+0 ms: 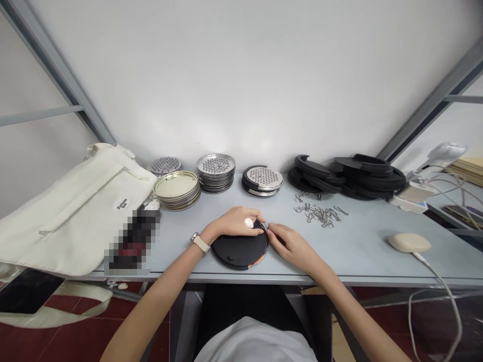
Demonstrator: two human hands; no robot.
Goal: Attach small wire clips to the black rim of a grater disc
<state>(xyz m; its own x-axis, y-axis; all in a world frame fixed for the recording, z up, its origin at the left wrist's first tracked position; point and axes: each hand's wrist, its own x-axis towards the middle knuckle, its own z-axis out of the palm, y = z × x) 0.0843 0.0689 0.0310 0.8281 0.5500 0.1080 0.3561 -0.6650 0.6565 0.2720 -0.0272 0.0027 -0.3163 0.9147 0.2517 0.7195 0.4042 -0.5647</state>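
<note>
A round black case (237, 250) lies flat near the table's front edge, with a colourful strip showing along its lower right rim. My left hand (238, 222) reaches across its top, thumb and forefinger closed around a small metal clip (263, 226) at the case's right edge. From the other side, my right hand (289, 243) pinches the same clip, fingertips pressed together. Part of the clip is hidden by my fingers. A small white piece (249, 222) shows between the fingers of my left hand; what it is I cannot tell.
Along the back stand gold-coloured lids (176, 185), metal grater discs (216, 165), a half-covered grater (264, 177) and black cases (368, 176). Loose metal clips (320, 213) lie right of centre. A cream bag (83, 206) fills the left; a white corded device (409, 242) sits right.
</note>
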